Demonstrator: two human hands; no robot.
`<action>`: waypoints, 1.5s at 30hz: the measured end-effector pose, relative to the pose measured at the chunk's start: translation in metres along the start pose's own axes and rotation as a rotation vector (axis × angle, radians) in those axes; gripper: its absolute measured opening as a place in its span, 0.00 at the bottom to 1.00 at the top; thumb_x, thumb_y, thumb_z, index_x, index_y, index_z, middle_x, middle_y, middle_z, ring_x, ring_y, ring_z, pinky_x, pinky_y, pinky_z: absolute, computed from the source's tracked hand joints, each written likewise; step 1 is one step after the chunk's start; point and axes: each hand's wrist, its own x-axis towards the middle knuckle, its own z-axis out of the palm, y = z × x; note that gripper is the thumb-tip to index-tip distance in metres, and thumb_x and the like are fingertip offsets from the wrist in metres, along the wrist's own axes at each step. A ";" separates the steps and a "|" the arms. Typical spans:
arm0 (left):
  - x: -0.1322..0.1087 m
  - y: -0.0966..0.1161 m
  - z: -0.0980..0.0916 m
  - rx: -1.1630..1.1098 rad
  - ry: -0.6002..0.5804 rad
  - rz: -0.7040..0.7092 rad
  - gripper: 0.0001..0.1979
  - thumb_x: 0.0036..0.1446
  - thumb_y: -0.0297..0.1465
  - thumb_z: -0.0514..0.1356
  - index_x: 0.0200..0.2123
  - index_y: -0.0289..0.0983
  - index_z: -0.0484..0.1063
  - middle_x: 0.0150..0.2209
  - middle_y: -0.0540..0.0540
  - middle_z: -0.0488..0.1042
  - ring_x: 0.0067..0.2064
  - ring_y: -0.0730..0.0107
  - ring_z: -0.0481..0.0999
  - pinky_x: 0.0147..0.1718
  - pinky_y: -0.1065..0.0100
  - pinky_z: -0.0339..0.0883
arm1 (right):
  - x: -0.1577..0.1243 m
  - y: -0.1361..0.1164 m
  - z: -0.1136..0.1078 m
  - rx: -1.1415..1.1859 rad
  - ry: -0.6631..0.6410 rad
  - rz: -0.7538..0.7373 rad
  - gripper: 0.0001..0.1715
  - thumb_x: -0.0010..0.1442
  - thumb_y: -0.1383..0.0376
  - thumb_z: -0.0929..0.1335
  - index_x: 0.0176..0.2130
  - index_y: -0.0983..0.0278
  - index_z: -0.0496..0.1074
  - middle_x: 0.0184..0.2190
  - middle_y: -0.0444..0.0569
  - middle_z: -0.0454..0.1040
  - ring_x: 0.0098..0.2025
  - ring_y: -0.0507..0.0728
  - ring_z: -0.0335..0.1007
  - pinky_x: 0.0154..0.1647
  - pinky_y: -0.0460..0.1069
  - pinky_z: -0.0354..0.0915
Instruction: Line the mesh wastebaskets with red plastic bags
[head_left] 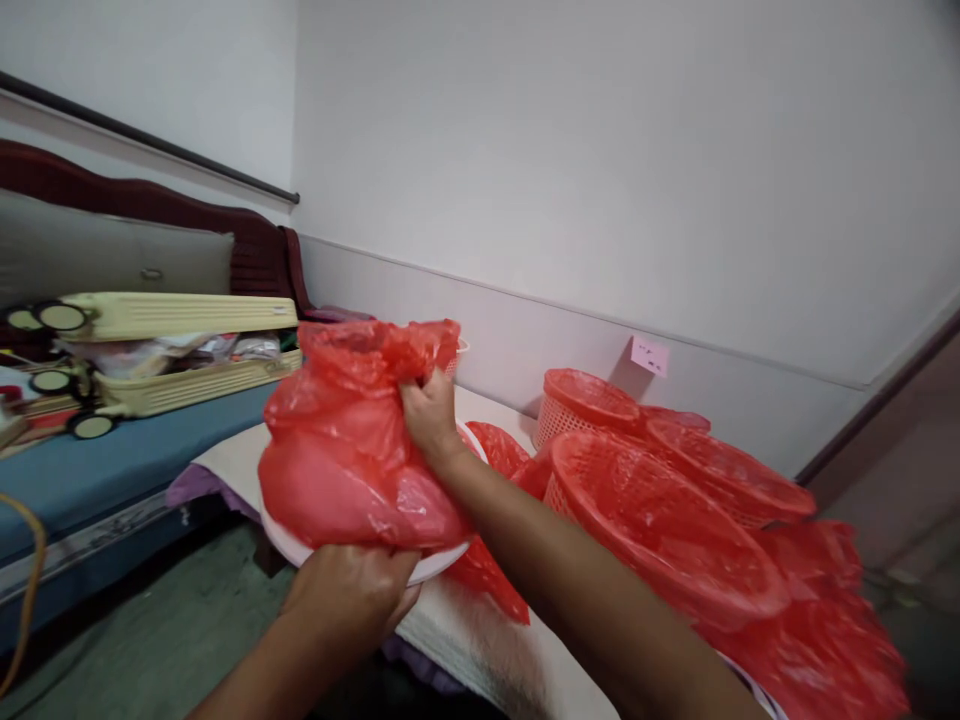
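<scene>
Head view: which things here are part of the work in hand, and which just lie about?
In hand:
- crumpled red plastic bag, gripped by right hand
- white round plate under it, held by left hand

Lying about:
- red plastic mesh baskets
- open pale yellow suitcase
- pink wall note

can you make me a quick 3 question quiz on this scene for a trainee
1. True or false: the right hand grips the bunched top of the red plastic bag.
2. What does the left hand hold from below?
A. a yellow suitcase
B. the white rim showing under the bag
C. a pink wall tag
3. Fill in: the red mesh baskets lie to the ____ of the bag in the picture.

Key:
1. True
2. B
3. right
</scene>
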 end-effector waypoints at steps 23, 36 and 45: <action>0.025 0.018 -0.024 -0.015 -0.144 -0.151 0.16 0.61 0.34 0.51 0.46 0.34 0.72 0.33 0.36 0.81 0.35 0.41 0.81 0.32 0.46 0.75 | -0.036 -0.022 -0.043 0.056 -0.287 0.394 0.11 0.51 0.63 0.58 0.35 0.61 0.63 0.33 0.48 0.76 0.33 0.56 0.73 0.34 0.49 0.69; 0.027 0.026 -0.023 0.001 -0.142 -0.145 0.14 0.59 0.32 0.50 0.40 0.33 0.73 0.34 0.34 0.80 0.35 0.43 0.81 0.31 0.48 0.75 | -0.064 0.015 -0.073 -0.916 -0.726 0.238 0.13 0.53 0.70 0.63 0.36 0.67 0.74 0.40 0.62 0.80 0.42 0.65 0.76 0.38 0.53 0.64; 0.019 0.008 -0.016 0.086 -0.101 -0.110 0.13 0.61 0.31 0.53 0.46 0.36 0.72 0.39 0.37 0.80 0.40 0.45 0.81 0.35 0.51 0.74 | -0.093 -0.001 -0.082 -0.723 -0.384 0.058 0.16 0.55 0.69 0.62 0.45 0.64 0.68 0.43 0.53 0.76 0.45 0.59 0.72 0.46 0.52 0.66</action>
